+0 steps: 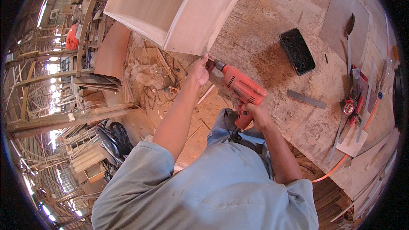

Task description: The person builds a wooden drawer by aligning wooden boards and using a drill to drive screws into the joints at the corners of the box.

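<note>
At centre, the right hand [257, 113] is closed around the red drill [243, 86]; the left hand [199, 72] is at its front end, near the pale wooden piece [206, 15], upper centre. Good work needs the drill straight and the left hand clear when it spins. This hand hides the tip; whether it pinches something, I cannot tell. The upper edge cuts off the wooden piece.

Right hand [259, 114] gripping red drill [245, 86]; left hand [199, 72] beside chuck [220, 65] (pale wooden piece [206, 15] just beyond).
</note>
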